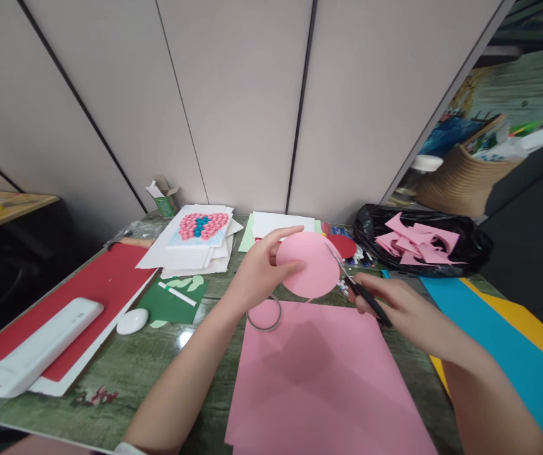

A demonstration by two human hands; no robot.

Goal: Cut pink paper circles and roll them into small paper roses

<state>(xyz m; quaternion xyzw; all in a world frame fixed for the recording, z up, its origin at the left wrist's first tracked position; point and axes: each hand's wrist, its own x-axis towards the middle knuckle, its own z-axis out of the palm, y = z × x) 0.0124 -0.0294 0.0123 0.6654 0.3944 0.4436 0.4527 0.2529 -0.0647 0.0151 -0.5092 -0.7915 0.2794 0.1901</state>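
Observation:
Between the thumb and fingers of my left hand (266,260) is a round pink paper disc (316,268), raised above the table. My right hand (392,302) is closed round the dark handles of a pair of scissors (370,302). Their blades reach up and left to the disc's right edge. Beneath the hands lies a large sheet of pink paper (338,385). A thin grey ring (276,321) rests at that sheet's upper left corner. Just behind the disc, a red round piece (346,245) is partly covered.
A black plastic bag (477,246) holding pink paper scraps (418,240) stands at the back right. Blue paper (503,354) and yellow sheets lie on the right. To the left are a white power strip (44,344), red paper, a white mouse (132,321) and green paper (172,309).

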